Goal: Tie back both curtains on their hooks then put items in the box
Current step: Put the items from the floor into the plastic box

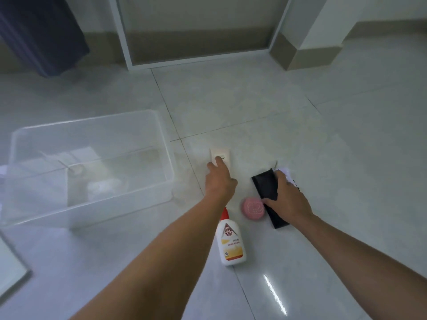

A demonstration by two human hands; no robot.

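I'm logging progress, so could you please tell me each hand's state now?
Left hand: open, fingers on the white case.
Right hand: closing on the black pouch.

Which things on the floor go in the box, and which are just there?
For the job:
clear box
white pack
black case
pink round thing
glue bottle

Just there:
dark curtain
white door frame
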